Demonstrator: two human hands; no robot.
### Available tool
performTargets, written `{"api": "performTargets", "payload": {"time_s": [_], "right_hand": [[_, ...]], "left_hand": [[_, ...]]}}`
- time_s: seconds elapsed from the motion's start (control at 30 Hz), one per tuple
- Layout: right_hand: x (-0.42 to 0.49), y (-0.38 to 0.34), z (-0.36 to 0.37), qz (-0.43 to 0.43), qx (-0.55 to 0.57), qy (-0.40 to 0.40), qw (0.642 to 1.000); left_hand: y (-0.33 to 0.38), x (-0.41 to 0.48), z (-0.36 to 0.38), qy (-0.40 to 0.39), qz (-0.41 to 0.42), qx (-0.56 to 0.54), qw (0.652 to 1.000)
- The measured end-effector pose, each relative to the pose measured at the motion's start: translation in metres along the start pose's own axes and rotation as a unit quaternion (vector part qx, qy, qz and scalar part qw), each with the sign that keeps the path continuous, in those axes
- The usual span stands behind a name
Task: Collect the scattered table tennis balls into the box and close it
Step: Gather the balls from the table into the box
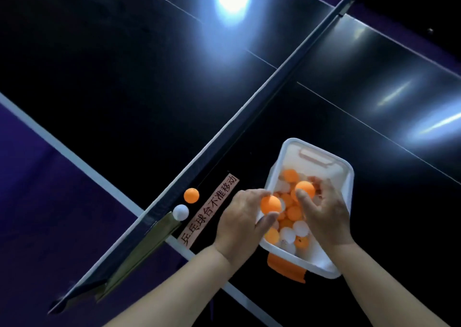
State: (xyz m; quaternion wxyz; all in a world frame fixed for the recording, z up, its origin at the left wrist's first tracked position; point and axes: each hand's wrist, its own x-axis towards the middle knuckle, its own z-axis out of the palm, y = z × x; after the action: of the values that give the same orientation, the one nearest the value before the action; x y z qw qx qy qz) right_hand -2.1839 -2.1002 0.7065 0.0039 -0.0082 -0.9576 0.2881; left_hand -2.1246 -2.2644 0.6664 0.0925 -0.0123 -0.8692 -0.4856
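Observation:
A white plastic box (346,174) stands open on the dark table, holding several orange and white balls. My left hand (239,219) hovers at the box's left rim with an orange ball (270,204) between thumb and fingers. My right hand (324,209) is over the box with another orange ball (304,189) at its fingertips. One orange ball (191,195) and one white ball (180,212) lie on the table against the net. An orange lid or flap (287,268) pokes out from under the box's near end.
The net (249,107) runs diagonally from the near left to the far right, its clamp post (139,249) at the table edge. A pink paper label (212,207) with printed characters lies between the net and the box. Bright lamp glare reflects on the table.

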Motion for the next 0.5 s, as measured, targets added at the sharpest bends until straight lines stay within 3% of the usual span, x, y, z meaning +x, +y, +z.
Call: {"api": "performTargets", "payload": {"time_s": [0.1,0.23,0.4,0.5], "right_hand": [[-0.001,0.014,-0.013,0.054,0.015,0.011,0.998],[0.007,0.006,-0.008,0.049,0.046,0.017,0.998],[0.01,-0.029,0.025,-0.071,0.073,0.027,0.994],[0.009,-0.059,0.052,-0.157,0.097,-0.054,0.981]], "left_hand": [[0.005,0.003,0.012,-0.032,0.027,0.008,0.999],[-0.02,-0.01,0.0,0.053,-0.044,0.053,0.996],[-0.072,-0.037,-0.028,0.086,-0.216,0.223,0.947],[-0.092,-0.054,-0.036,0.037,-0.234,0.296,0.925]]}}
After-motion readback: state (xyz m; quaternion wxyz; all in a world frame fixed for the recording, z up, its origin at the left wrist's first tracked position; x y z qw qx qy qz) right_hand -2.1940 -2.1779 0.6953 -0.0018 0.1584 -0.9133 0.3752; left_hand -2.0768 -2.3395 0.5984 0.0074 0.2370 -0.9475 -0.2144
